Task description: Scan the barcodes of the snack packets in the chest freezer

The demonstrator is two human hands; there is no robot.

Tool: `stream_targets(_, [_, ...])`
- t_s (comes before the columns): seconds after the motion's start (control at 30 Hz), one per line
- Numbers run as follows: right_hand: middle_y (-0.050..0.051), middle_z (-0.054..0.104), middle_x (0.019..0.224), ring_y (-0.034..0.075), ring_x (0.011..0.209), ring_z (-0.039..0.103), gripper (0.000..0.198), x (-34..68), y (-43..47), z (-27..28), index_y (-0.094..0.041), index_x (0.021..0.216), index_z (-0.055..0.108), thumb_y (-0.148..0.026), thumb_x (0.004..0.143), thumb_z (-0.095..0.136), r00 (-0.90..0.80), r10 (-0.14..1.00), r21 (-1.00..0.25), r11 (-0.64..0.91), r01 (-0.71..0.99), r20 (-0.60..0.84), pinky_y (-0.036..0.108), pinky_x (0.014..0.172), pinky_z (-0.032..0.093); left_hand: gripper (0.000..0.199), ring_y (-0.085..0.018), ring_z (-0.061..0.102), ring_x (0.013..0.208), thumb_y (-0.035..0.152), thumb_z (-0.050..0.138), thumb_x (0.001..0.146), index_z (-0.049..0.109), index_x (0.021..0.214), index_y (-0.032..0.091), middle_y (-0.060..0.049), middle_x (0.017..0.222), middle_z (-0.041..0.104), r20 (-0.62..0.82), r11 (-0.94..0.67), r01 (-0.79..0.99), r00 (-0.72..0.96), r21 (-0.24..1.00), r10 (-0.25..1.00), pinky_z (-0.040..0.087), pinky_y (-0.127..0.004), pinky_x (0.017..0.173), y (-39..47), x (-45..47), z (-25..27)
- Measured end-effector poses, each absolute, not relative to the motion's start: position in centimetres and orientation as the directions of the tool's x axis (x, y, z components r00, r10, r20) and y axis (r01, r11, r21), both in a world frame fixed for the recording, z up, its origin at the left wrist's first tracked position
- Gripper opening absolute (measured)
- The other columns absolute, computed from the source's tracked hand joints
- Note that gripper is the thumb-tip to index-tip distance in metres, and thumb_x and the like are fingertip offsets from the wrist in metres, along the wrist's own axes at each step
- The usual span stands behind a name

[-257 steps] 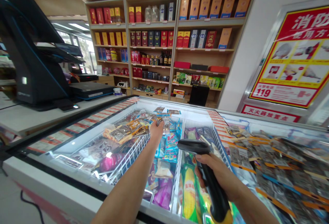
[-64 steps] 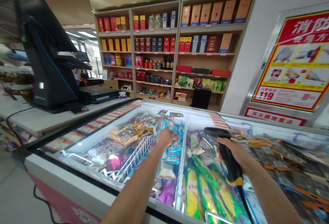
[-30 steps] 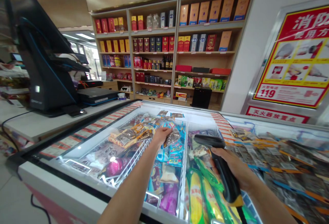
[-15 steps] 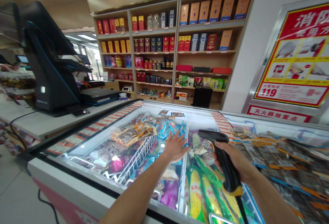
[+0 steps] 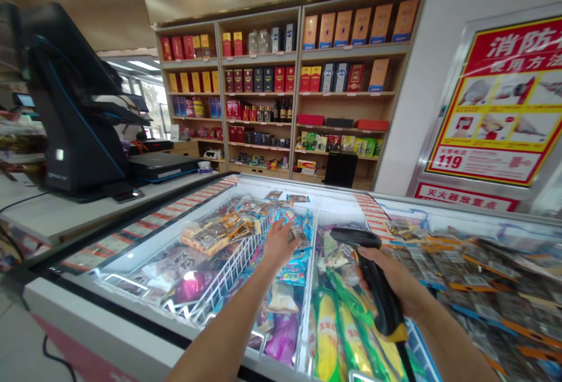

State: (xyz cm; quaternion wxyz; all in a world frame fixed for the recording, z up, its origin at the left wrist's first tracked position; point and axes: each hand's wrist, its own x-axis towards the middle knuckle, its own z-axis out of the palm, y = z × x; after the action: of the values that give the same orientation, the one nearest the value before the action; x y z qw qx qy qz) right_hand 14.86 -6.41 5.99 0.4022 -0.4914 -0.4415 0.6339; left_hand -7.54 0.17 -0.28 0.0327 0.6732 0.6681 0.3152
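Observation:
My left hand [image 5: 278, 245] reaches into a glass-topped chest freezer, over the wire basket of blue ice cream packets [image 5: 293, 274]. Its fingers are curled in, and a small grey-and-brown packet with a barcode label [image 5: 299, 236] shows at the fingertips, seemingly pinched; the grip is partly hidden. My right hand [image 5: 393, 276] is wrapped round a black and yellow handheld barcode scanner [image 5: 380, 294], whose head points left. Yellow corn-shaped packets in green wrap [image 5: 327, 329] lie below the scanner.
A white wire divider [image 5: 239, 265] separates brown-packaged items [image 5: 222, 230] on the left. More dark packets [image 5: 465, 276] fill the right side. A black checkout terminal [image 5: 74, 107] stands on the counter at left. Shelves of boxes [image 5: 259, 81] line the back.
The fingers of my left hand, spread before, have curled in, and a packet now shows at them. The whole view has shifted slightly; my right hand still grips the scanner.

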Motion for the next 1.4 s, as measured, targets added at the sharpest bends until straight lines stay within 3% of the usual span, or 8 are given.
stream_targets(0.13, [-0.001, 0.055, 0.045, 0.008, 0.034, 0.048, 0.021, 14.4, -6.6, 6.0, -0.016, 0.062, 0.049, -0.034, 0.073, 0.050, -0.180, 0.935, -0.944, -0.322, -0.065, -0.306, 0.017, 0.032, 0.037, 0.051, -0.034, 0.031, 0.118, 0.044, 0.054, 0.066, 0.049, 0.113, 0.023, -0.013, 0.121, 0.046, 0.289, 0.039, 0.880, -0.197, 0.474, 0.937, 0.018, -0.051, 0.094, -0.1, -7.6, -0.5])
stream_targets(0.27, [-0.002, 0.056, 0.047, 0.008, 0.035, 0.049, 0.019, 14.1, -6.9, 6.3, -0.016, 0.066, 0.050, -0.034, 0.072, 0.052, -0.183, 0.934, -0.941, -0.325, -0.088, -0.306, 0.016, 0.031, 0.037, 0.046, -0.024, 0.045, 0.106, 0.020, 0.052, 0.066, 0.049, 0.111, 0.026, -0.006, 0.108, 0.056, 0.340, -0.132, 0.812, -0.086, 0.569, 0.937, 0.028, -0.039, 0.092, 0.3, -7.6, -0.9])
stream_targets(0.37, [-0.001, 0.053, 0.045, 0.008, 0.033, 0.048, 0.025, 14.2, -7.2, 6.6, -0.015, 0.061, 0.049, -0.038, 0.073, 0.050, -0.188, 0.920, -0.931, -0.359, -0.059, -0.343, 0.016, 0.030, 0.036, 0.057, -0.018, 0.051, 0.097, 0.008, 0.050, 0.059, 0.046, 0.114, 0.022, -0.006, 0.106, 0.056, 0.389, -0.195, 0.597, -0.216, 0.778, 0.895, 0.037, -0.030, 0.083, 1.5, -8.3, -1.3])
stream_targets(0.5, [-0.001, 0.054, 0.046, 0.007, 0.033, 0.047, 0.028, 14.1, -7.4, 6.5, -0.015, 0.061, 0.048, -0.041, 0.072, 0.050, -0.206, 0.913, -0.929, -0.367, -0.042, -0.352, 0.016, 0.030, 0.036, 0.061, -0.014, 0.056, 0.074, 0.010, 0.053, 0.056, 0.045, 0.115, 0.016, -0.004, 0.090, 0.060, 0.193, -0.144, 0.145, -0.424, 0.979, 0.885, 0.042, -0.025, 0.066, 3.1, -9.7, -1.4])
stream_targets(0.67, [-0.001, 0.056, 0.050, 0.008, 0.036, 0.049, 0.024, 13.1, -7.8, 5.6, -0.016, 0.067, 0.049, -0.040, 0.072, 0.051, -0.238, 0.925, -0.951, -0.309, -0.020, -0.296, 0.017, 0.033, 0.037, 0.036, -0.014, 0.057, 0.073, 0.012, 0.052, 0.056, 0.057, 0.092, 0.015, -0.001, 0.080, 0.064, 0.180, -0.247, -0.124, -0.397, 0.961, 0.900, 0.042, -0.024, 0.067, 3.8, -10.4, -1.1])
stream_targets(0.93, [-0.001, 0.053, 0.044, 0.007, 0.035, 0.047, 0.028, 11.7, -8.6, 5.1, -0.015, 0.060, 0.048, -0.040, 0.072, 0.048, -0.313, 0.902, -0.953, -0.300, 0.040, -0.297, 0.017, 0.035, 0.035, 0.039, -0.013, 0.058, 0.074, 0.019, 0.053, 0.060, 0.055, 0.099, 0.018, -0.002, 0.086, 0.063, 0.168, -0.242, -0.103, -0.465, 0.965, 0.869, 0.042, -0.023, 0.064, 3.6, -10.6, -1.0])
stream_targets(1.1, [-0.002, 0.056, 0.047, 0.008, 0.034, 0.049, 0.024, 11.8, -8.7, 4.8, -0.015, 0.067, 0.048, -0.039, 0.072, 0.048, -0.343, 0.887, -0.945, -0.326, 0.009, -0.309, 0.017, 0.034, 0.033, 0.043, -0.014, 0.057, 0.075, 0.019, 0.055, 0.057, 0.055, 0.100, 0.015, -0.004, 0.088, 0.064, 0.162, -0.269, -0.183, -0.452, 0.946, 0.877, 0.042, -0.025, 0.068, 3.7, -10.7, -1.0])
stream_targets(1.4, [-0.001, 0.054, 0.045, 0.007, 0.034, 0.048, 0.025, 11.9, -8.6, 5.4, -0.015, 0.065, 0.049, -0.038, 0.074, 0.047, -0.345, 0.857, -0.909, -0.416, -0.022, -0.384, 0.016, 0.034, 0.035, 0.032, -0.015, 0.057, 0.077, 0.019, 0.056, 0.054, 0.059, 0.086, 0.015, -0.003, 0.085, 0.065, 0.202, -0.296, -0.226, -0.362, 0.928, 0.910, 0.041, -0.026, 0.070, 3.4, -10.7, -0.8])
